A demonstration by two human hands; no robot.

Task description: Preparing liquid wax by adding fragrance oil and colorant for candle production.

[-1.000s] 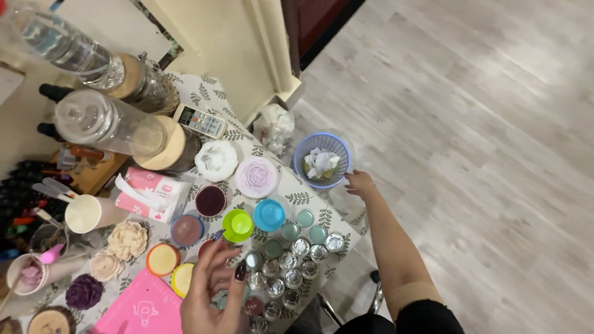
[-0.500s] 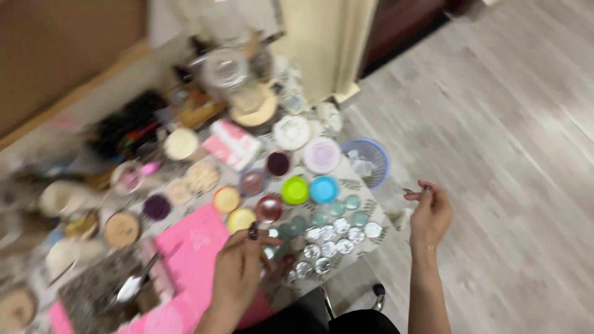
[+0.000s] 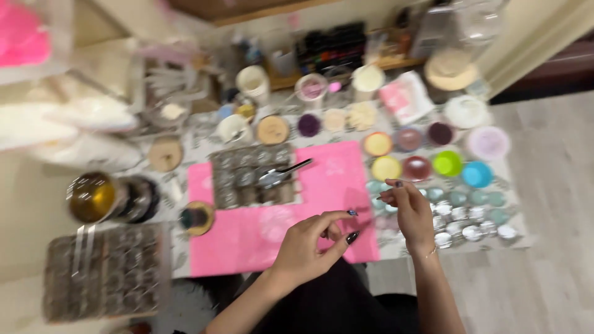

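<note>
Spoon (image 3: 281, 174) on grey mould tray (image 3: 250, 176), amber jar (image 3: 91, 196) left

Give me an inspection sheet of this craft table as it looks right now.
Surface: table with a pink mat at centre.
Job's things: grey mould tray on the mat, a spoon lying on it.
Clutter: coloured cups, small round tins, a second tray, a jar of amber liquid.
Hands: left hand and right hand hover above the mat's near edge, fingers curled; whether they hold anything is blurred.
Cables: nothing seen.
Surroundings: grey wood floor.
</note>
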